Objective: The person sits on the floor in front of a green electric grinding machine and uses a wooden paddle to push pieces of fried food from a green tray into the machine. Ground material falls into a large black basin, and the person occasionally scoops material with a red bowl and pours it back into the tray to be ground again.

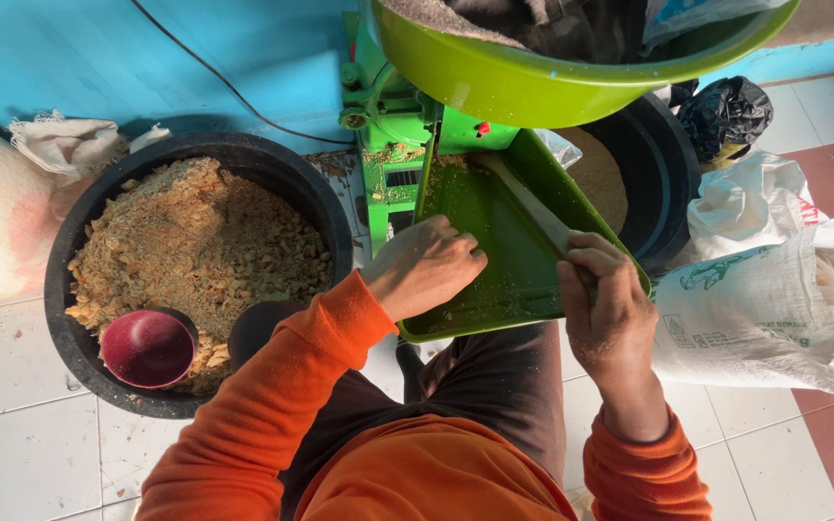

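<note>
Tub: black tub (79, 251) of coarse, crumbly feed on the floor's left side, maroon scoop (148, 347) inside.
Left hand: left hand (427, 267) loosely curled, resting in the green chute tray (494, 241).
Right hand: right hand (605, 304) closed on a pale stick (533, 203); likely light, rigid, best held at its near end.

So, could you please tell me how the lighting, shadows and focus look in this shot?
Head view: soft, even daylight, no harsh glare; faint sheen on the green tray; the left hand and right hand are sharp; the black tub casts a soft shadow on the blue wall; slight wide-angle curving at the edges.
</note>
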